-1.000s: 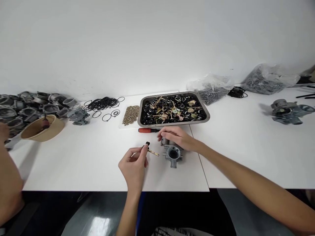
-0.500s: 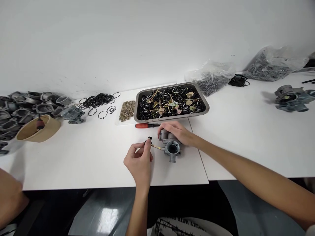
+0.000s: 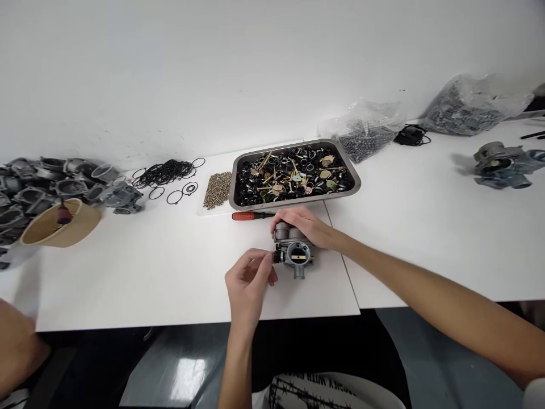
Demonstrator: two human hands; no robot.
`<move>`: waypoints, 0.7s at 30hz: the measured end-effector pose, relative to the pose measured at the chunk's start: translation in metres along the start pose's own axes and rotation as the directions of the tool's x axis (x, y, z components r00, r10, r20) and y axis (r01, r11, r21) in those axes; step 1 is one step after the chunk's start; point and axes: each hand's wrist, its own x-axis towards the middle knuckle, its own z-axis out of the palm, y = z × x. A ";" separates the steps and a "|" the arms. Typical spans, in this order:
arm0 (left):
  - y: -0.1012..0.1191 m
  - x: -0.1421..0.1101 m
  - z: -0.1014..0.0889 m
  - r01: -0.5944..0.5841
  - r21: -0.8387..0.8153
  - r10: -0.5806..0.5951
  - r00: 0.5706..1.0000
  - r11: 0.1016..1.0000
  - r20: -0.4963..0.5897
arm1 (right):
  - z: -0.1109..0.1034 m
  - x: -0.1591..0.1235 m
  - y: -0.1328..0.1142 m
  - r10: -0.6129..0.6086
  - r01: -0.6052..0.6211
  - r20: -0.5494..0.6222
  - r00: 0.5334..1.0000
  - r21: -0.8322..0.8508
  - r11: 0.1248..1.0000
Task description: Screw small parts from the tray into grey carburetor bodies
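Note:
A grey metal carburetor (image 3: 299, 269) stands on the white table in front of me, its round bore facing me. My right hand (image 3: 304, 225) is wrapped over its top from the right. On its left side, my left hand (image 3: 251, 276) pinches the black end of a throttle shaft (image 3: 278, 257). The shaft's brass-coloured rod shows across the inside of the bore, and its black end sits against the carburetor's side. Just behind the carburetor lies a red-handled screwdriver (image 3: 247, 216), its tip end hidden near my right hand.
A metal tray (image 3: 293, 204) of black parts and brass shafts stands behind. Small brass screws (image 3: 218, 190), black rubber rings (image 3: 166, 172), a tan bowl (image 3: 80, 224) and piled metal bodies (image 3: 55, 184) lie left. Bagged parts (image 3: 366, 133) and another carburetor (image 3: 504, 165) are right. Someone's arm (image 3: 17, 341) shows lower left.
My left hand has moved right, pushing the throttle shaft into the carburetor's side; its rod now crosses the bore. My right hand keeps its hold on the carburetor.

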 end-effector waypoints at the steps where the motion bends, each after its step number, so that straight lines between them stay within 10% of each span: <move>1: -0.001 0.003 -0.005 0.020 -0.001 -0.020 0.999 1.000 0.043 | 0.000 0.000 -0.001 -0.001 0.001 0.002 1.000 -0.007 1.000; 15: 0.005 0.004 -0.009 0.054 0.042 -0.055 0.998 0.998 0.036 | 0.000 0.000 0.000 0.015 -0.015 0.017 1.000 0.016 1.000; 18: 0.013 0.023 -0.026 -0.115 0.272 0.105 0.993 0.955 0.051 | -0.004 0.000 -0.001 -0.021 0.022 -0.021 1.000 0.015 1.000; 21: 0.015 0.059 -0.051 -0.353 0.593 0.372 0.923 0.723 0.094 | -0.009 0.001 -0.002 -0.071 0.076 -0.082 0.994 0.062 0.995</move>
